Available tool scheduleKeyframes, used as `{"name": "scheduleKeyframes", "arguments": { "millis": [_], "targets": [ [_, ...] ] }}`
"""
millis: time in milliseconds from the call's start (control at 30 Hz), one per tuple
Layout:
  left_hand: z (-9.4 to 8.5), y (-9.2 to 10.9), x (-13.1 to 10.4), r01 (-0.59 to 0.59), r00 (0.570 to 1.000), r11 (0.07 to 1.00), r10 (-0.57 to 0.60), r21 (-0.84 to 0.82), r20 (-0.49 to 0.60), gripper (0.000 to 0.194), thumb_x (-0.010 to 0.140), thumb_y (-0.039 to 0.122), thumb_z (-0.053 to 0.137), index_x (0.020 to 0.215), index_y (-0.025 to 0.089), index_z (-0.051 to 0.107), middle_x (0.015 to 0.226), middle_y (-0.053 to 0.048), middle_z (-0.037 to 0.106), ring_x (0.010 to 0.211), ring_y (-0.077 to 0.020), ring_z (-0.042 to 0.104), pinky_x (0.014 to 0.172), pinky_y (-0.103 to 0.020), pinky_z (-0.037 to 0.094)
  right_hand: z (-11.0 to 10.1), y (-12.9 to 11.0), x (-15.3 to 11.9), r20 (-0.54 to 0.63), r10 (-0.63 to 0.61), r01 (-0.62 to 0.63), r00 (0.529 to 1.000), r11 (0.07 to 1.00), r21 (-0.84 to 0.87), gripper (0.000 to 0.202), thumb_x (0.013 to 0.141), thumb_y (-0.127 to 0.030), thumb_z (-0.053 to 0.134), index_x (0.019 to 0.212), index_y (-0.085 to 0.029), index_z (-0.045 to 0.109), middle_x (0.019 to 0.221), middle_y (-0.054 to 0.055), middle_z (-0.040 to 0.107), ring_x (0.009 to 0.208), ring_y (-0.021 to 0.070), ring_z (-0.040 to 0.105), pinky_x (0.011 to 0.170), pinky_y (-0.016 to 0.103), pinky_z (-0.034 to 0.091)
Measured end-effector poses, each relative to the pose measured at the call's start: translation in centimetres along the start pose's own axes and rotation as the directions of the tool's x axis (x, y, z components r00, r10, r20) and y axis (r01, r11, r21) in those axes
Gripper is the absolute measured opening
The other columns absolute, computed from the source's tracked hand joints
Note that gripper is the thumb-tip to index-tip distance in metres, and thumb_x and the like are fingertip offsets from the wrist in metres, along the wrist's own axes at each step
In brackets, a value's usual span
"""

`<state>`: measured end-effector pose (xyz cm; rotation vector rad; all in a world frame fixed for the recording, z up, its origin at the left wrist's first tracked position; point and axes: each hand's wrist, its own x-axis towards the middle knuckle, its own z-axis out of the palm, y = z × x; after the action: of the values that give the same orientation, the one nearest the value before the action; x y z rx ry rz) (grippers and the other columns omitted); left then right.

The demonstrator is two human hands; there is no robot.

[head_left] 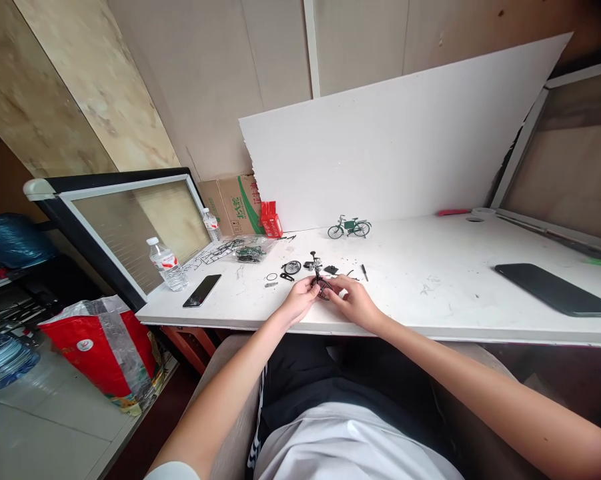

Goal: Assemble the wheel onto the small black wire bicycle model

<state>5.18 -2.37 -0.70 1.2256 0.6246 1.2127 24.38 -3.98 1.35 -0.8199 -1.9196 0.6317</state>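
Pinched between the fingertips of left hand (299, 298) and right hand (353, 298) at the white table's (430, 293) near edge, six o'clock from the finished green bicycle model (349, 227): half-built miniature bicycle (321, 283), likely light, spindly, fragile, best gripped by frame, not wheel.

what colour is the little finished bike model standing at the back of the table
Green, with dark wheels. The small finished bicycle model stands by the white board; the head view, the only one, shows it.

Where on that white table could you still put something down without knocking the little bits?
Bare tabletop lies between the right hand and the black slab, and behind it toward the green model bicycle. It is crowded around both hands, where the loose wheel and small parts lie, across to the phone.
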Motion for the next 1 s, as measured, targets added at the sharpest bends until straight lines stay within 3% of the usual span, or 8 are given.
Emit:
{"name": "scheduleKeyframes", "arguments": {
  "millis": [100, 200, 267, 433, 567, 767, 900, 1000],
  "targets": [
    [0.2, 0.1, -0.1, -0.027, 1.0, 0.983, 0.026, 0.183, 0.008, 0.054, 0.085, 0.046, 0.084, 0.125, 0.014, 0.07, 0.132, -0.018, 0.069, 0.126, -0.0312, 0.063, 0.116, -0.049, 0.043, -0.2, 0.5, 0.2, 0.01, 0.072, -0.073, 0.997, 0.994, 0.079, 0.034, 0.098, -0.049, 0.063, 0.113, -0.022, 0.08, 0.105, 0.01, 0.076, 0.09, 0.0238, 0.068, 0.076, 0.034, 0.056],
    [0.3, 0.2, -0.3, -0.052, 0.998, 0.936, 0.042, 0.347, 0.037, 0.057, 0.088, 0.047, 0.082, 0.133, 0.016, 0.066, 0.14, -0.019, 0.066, 0.131, -0.0324, 0.061, 0.117, -0.049, 0.044, -0.4, 0.9, 0.4, 0.059, 0.121, -0.129, 0.991, 0.98, 0.154, 0.033, 0.097, -0.049, 0.064, 0.103, -0.021, 0.079, 0.094, 0.008, 0.077, 0.079, 0.0218, 0.067, 0.071, 0.033, 0.055],
    [0.2, 0.1, -0.5, -0.041, 0.999, 0.918, 0.032, 0.395, 0.03, 0.06, 0.089, 0.05, 0.08, 0.136, 0.016, 0.064, 0.141, -0.019, 0.066, 0.13, -0.0327, 0.062, 0.116, -0.05, 0.046, -0.5, 1.2, 0.4, 0.071, 0.145, -0.156, 0.987, 0.972, 0.178, 0.033, 0.096, -0.05, 0.064, 0.098, -0.02, 0.078, 0.089, 0.006, 0.076, 0.074, 0.0206, 0.065, 0.067, 0.033, 0.054],
    [0.2, -0.4, -0.3, -0.012, 1.0, 0.917, 0.017, 0.399, -0.008, 0.064, 0.088, 0.054, 0.08, 0.137, 0.016, 0.063, 0.146, -0.021, 0.062, 0.134, -0.0349, 0.06, 0.119, -0.052, 0.043, -0.4, 1.7, 0.4, 0.036, 0.177, -0.181, 0.983, 0.969, 0.17, 0.033, 0.093, -0.05, 0.067, 0.102, -0.021, 0.077, 0.098, 0.008, 0.073, 0.074, 0.0193, 0.064, 0.063, 0.031, 0.054],
    [0.3, -0.7, -0.2, 0.015, 0.998, 0.948, 0.002, 0.317, -0.055, 0.067, 0.085, 0.051, 0.084, 0.138, 0.016, 0.062, 0.146, -0.021, 0.062, 0.137, -0.0358, 0.058, 0.121, -0.053, 0.04, -0.4, 1.5, 0.3, 0.025, 0.225, -0.226, 0.974, 0.96, 0.166, 0.039, 0.091, -0.058, 0.069, 0.101, -0.021, 0.075, 0.103, 0.009, 0.072, 0.073, 0.0191, 0.064, 0.058, 0.03, 0.054],
    [0.3, -0.8, 0.0, 0.005, 0.997, 0.992, 0.004, 0.123, -0.072, 0.06, 0.08, 0.046, 0.089, 0.125, 0.014, 0.067, 0.132, -0.017, 0.069, 0.123, -0.0304, 0.063, 0.117, -0.049, 0.043, -0.6, 1.8, 0.6, 0.059, 0.364, -0.361, 0.929, 0.863, 0.353, 0.053, 0.094, -0.072, 0.06, 0.103, -0.021, 0.071, 0.084, 0.006, 0.069, 0.068, 0.0212, 0.067, 0.054, 0.032, 0.055],
    [0.2, -0.7, 0.1, -0.001, 0.999, 1.0, 0.001, -0.013, -0.033, 0.056, 0.075, 0.045, 0.093, 0.115, 0.014, 0.068, 0.119, -0.014, 0.071, 0.111, -0.0256, 0.065, 0.113, -0.047, 0.044, -0.7, 2.5, 0.7, 0.118, 0.353, -0.37, 0.928, 0.847, 0.382, 0.047, 0.086, -0.064, 0.074, 0.104, -0.021, 0.071, 0.103, 0.008, 0.072, 0.07, 0.0187, 0.069, 0.054, 0.031, 0.055],
    [0.2, -0.7, 0.2, 0.004, 1.0, 1.0, -0.004, -0.031, -0.025, 0.055, 0.072, 0.042, 0.095, 0.111, 0.013, 0.069, 0.115, -0.014, 0.072, 0.111, -0.0253, 0.066, 0.115, -0.047, 0.042, -0.6, 2.9, 0.7, 0.141, 0.307, -0.337, 0.941, 0.878, 0.339, 0.042, 0.084, -0.058, 0.078, 0.104, -0.022, 0.073, 0.1, 0.008, 0.073, 0.071, 0.0188, 0.067, 0.056, 0.031, 0.055]
  ]
}}
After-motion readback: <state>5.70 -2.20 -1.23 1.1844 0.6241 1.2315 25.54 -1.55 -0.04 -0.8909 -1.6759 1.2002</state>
